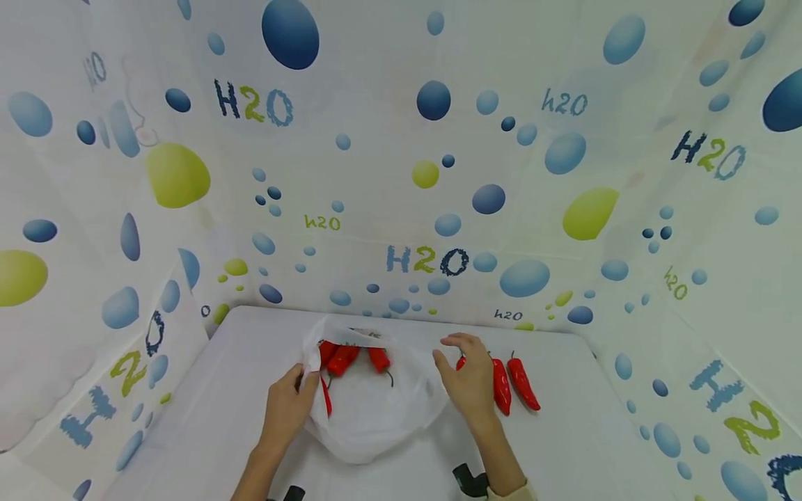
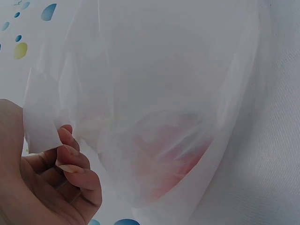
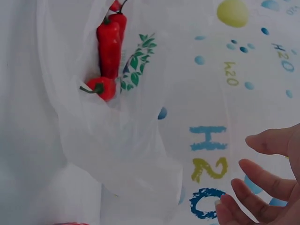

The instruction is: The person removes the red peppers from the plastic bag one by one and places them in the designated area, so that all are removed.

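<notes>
A white plastic bag (image 1: 370, 435) lies on the table with its mouth spread open. My left hand (image 1: 289, 400) grips the bag's left edge, and the left wrist view shows the curled fingers (image 2: 77, 176) at the plastic. Several red peppers (image 1: 343, 360) with green stems lie inside; the right wrist view shows these peppers (image 3: 109, 49) beside a green leaf print. My right hand (image 1: 468, 379) hovers by the bag's right rim, thumb and fingers apart, holding nothing. Just right of it lie more red peppers (image 1: 523, 383), one partly hidden behind the hand.
The white table (image 1: 250, 341) runs back to a white curtain (image 1: 376, 174) printed with blue and green dots and H2O lettering. The curtain also hangs along both sides. Dark straps (image 1: 470, 480) show near the wrists.
</notes>
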### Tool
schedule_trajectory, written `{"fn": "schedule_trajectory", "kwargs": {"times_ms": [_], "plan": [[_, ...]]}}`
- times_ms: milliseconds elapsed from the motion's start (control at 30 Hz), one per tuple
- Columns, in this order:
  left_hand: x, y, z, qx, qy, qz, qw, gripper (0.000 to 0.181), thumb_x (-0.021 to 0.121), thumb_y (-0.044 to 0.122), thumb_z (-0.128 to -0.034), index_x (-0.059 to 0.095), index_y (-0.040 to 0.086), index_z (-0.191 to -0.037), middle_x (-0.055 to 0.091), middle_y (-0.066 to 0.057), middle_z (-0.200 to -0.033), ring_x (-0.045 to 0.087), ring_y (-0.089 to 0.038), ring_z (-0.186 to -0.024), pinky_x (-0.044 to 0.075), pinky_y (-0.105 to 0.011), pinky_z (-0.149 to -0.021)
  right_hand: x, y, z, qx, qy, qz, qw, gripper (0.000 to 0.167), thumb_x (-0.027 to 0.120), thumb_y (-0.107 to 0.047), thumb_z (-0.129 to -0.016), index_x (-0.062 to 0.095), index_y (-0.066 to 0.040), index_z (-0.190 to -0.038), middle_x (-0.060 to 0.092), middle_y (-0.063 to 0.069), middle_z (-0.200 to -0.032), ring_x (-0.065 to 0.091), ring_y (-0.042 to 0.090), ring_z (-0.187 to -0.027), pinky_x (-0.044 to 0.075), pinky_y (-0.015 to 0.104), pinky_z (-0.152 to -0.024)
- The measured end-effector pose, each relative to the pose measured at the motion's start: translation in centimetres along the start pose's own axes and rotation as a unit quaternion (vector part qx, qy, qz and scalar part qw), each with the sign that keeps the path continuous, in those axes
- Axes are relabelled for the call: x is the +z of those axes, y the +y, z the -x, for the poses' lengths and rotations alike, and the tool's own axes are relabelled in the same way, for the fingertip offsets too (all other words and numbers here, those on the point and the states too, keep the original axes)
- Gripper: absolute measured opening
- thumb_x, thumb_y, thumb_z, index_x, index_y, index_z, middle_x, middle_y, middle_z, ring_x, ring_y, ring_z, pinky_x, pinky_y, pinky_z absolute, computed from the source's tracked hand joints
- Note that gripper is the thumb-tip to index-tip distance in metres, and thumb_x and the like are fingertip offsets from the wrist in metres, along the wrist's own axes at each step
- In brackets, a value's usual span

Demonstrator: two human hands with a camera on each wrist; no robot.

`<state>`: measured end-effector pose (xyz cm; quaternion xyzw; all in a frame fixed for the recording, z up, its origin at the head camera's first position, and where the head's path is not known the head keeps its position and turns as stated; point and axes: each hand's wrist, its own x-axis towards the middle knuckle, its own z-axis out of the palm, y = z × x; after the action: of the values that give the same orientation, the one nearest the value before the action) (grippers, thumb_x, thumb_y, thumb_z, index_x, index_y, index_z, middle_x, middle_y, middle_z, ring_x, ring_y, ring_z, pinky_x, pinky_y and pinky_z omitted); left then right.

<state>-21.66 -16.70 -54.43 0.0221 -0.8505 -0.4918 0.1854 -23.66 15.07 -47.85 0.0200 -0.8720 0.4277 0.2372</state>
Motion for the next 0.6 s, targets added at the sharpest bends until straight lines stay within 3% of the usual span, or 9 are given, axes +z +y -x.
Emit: {"fn": "schedule_trajectory", "kwargs": {"times_ms": [333,600], "plan": [[0.0,0.0,0.2,-0.003,-0.002,0.006,1.0000,0.013,0.063,0.015,-0.1027,0.063,0.005,-0.094,0.055,-0.003,-0.070,0.048,-0.014,-0.061,0.040,-0.025,-0.051,2.1,-0.5,0.8,-0.037,-0.020,0.005,0.9991,0.025,0.084,-0.024,-0.090,0.076,-0.019,-0.113,0.067,-0.004,-0.124,0.065,0.019,-0.116,0.056,0.043,-0.097],[0.1,-0.2,0.1,0.004,0.004,0.007,1.0000,0.013,0.064,0.014,-0.1022,0.062,0.006,-0.092,0.051,-0.002,-0.069,0.046,-0.013,-0.061,0.038,-0.024,-0.050,3.9,-0.7,1.4,-0.082,-0.069,-0.015,0.9941,0.023,0.082,-0.023,-0.092,0.075,-0.015,-0.113,0.069,-0.004,-0.117,0.068,0.024,-0.108,0.058,0.040,-0.092]]}}
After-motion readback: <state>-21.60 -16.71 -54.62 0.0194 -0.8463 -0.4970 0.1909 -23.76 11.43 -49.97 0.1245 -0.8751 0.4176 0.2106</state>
